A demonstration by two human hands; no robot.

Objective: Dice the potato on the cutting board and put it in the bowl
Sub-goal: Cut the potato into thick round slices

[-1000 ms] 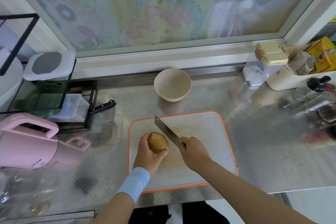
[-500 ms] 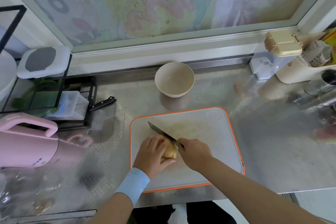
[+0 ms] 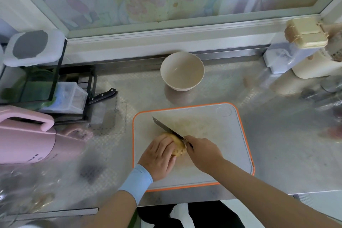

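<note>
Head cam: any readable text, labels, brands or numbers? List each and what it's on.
None can be read.
On the pink appliance: small dark marks low on its side, too small to read.
On the packet at the right edge: print, too blurred to read.
The cutting board, bowl and knife show no print.
</note>
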